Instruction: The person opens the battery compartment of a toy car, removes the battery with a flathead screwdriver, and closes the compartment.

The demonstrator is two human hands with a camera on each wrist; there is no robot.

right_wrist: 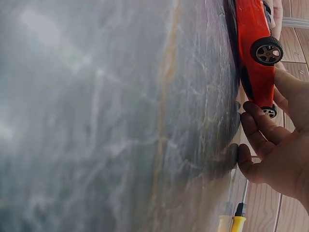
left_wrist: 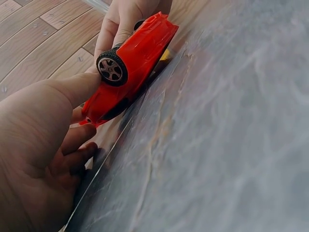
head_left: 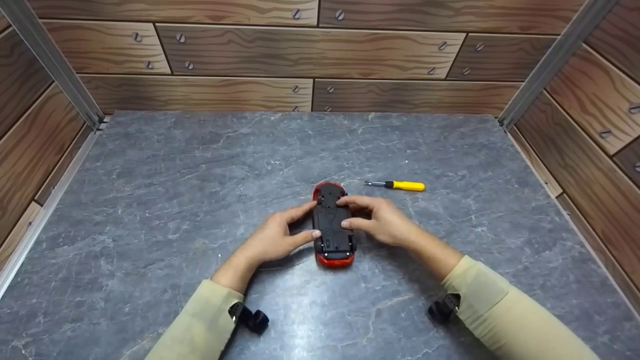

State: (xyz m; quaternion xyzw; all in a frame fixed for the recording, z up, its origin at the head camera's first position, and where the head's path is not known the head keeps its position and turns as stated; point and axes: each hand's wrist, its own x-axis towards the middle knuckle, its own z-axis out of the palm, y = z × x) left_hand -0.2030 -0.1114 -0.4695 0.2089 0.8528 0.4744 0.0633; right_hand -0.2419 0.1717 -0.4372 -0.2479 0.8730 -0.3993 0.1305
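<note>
A red toy car [head_left: 330, 220] lies wheels up at the middle of the table, its black underside facing the head view. At its left side the left hand [head_left: 272, 237] holds it, thumb by the near wheel and index finger by the far one. From the right, the right hand [head_left: 387, 222] holds the car with thumb and index finger on the edge of the underside. Red bodywork and a spoked wheel [left_wrist: 111, 69] show in the left wrist view. In the right wrist view, the lower fingers of the right hand [right_wrist: 277, 150] rest close to the tabletop.
A screwdriver [head_left: 406, 186] with a yellow handle lies beyond the right hand, its metal tip pointing left. Under everything is a grey marbled table [head_left: 175, 165]. Wood-patterned walls [head_left: 240, 52] and metal corner posts stand around it.
</note>
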